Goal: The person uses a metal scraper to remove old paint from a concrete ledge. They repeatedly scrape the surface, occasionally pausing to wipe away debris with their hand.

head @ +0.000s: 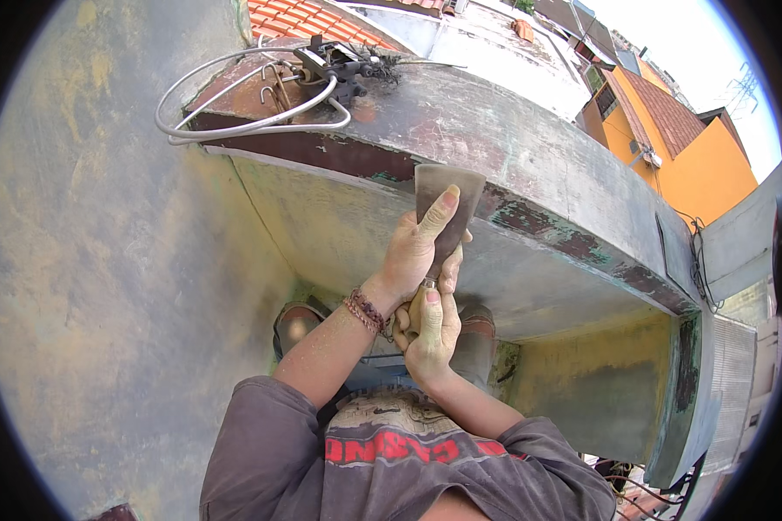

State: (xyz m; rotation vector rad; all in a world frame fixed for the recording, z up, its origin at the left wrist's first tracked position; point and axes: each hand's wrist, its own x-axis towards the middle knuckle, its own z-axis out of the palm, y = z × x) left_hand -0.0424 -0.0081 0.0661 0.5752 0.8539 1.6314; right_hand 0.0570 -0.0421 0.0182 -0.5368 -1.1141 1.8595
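A wide-bladed paint scraper [464,185] is held out in front of my chest, its broad edge pointing away from me. My left hand [412,254], with a braided bracelet [367,310] at the wrist, grips the blade, thumb flat on its upper face. Around the light handle [416,316] closes my right hand [440,332], its thumb lying along the handle near the ferrule. Pale dust coats both hands. In the picture the blade's far end overlaps the parapet's dark, peeling edge [541,225]; whether they touch, I cannot tell.
On the parapet ledge [495,124] sits a black device with a looped grey cable [234,133]. A patchy plastered wall [104,260] rises at left. Dark wires [698,260] hang on the right. Beyond are tiled roofs [319,23] and an orange house [704,185].
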